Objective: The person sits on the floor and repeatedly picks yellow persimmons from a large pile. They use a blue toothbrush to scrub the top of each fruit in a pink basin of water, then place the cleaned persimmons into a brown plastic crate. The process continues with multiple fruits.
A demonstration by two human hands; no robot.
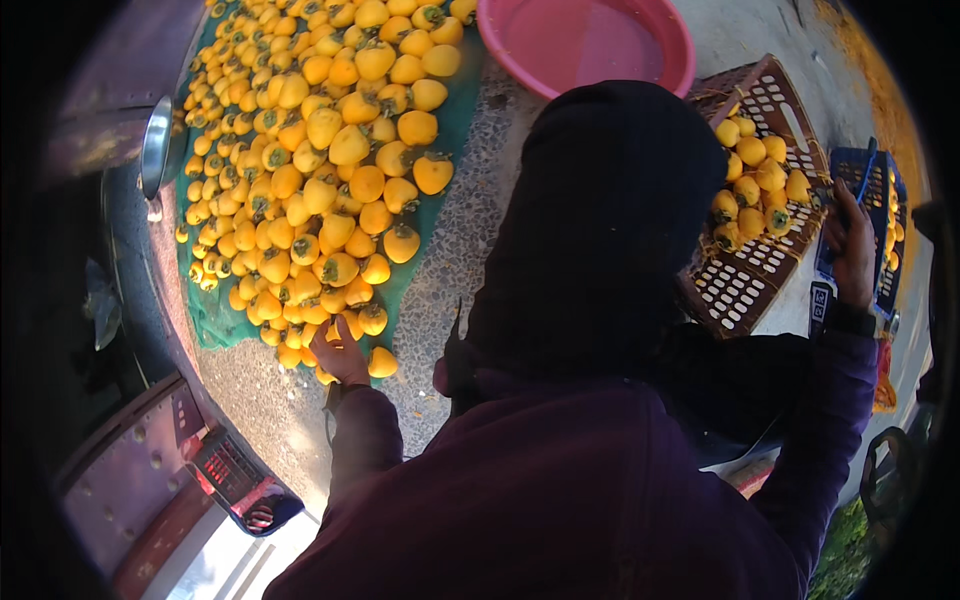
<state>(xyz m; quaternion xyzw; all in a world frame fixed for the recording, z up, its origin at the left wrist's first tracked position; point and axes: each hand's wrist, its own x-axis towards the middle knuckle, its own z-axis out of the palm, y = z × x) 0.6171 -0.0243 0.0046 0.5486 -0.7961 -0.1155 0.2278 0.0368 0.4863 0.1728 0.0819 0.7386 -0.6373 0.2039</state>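
Note:
Many orange-yellow persimmons (330, 187) are heaped on a green mesh cloth (457, 135) spread over the ground to the left. At the near end of the heap, my left hand (341, 352) is among the fruit, thumb and fingers around one persimmon; whether it grips the fruit is unclear. My right hand (853, 255) is raised at the right side of a brown plastic crate (739, 289), its fingertips close to the rim. The crate is tilted and holds several persimmons (769, 176). My dark-clothed leg (600, 225) hides part of it.
A pink plastic basin (585, 37) stands ahead. Beyond my right hand is a blue crate (851, 161) with more persimmons. A metal bowl (156, 146) lies to the left of the heap. Another basket (232, 472) sits at the lower left, beside a studded panel (135, 457).

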